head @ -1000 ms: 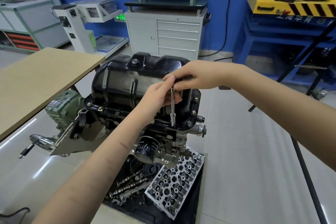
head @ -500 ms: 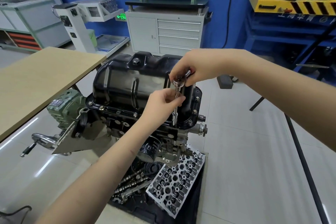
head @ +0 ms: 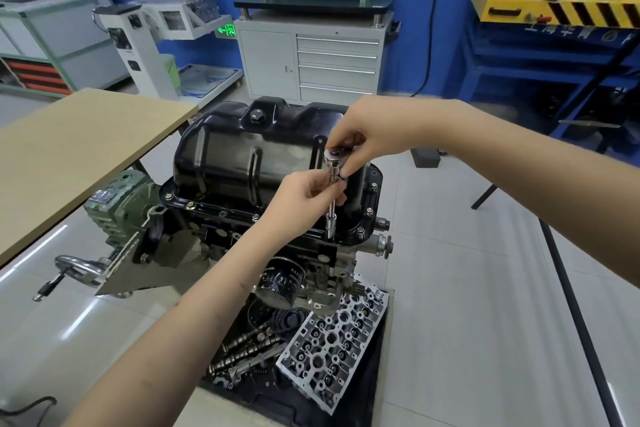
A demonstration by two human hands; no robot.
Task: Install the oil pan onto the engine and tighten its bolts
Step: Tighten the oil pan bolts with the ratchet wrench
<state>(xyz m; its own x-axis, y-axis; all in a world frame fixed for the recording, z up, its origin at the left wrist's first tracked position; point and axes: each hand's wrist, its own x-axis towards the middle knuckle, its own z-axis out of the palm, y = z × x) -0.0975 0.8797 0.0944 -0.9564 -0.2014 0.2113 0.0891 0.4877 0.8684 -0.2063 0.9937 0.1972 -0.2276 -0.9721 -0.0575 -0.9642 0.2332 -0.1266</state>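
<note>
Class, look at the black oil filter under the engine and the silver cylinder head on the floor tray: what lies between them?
In the head view, the grey metal lower housing of the engine lies between the black oil filter and the silver cylinder head.

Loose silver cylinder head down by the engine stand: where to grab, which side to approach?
Judging by its pose, take the silver cast-aluminium cylinder head by its two long edges, coming from above. It lies flat, ported face up, on the black mat. Its right edge is open; the left has grey steel camshafts close by, so lead in from the right.
</note>
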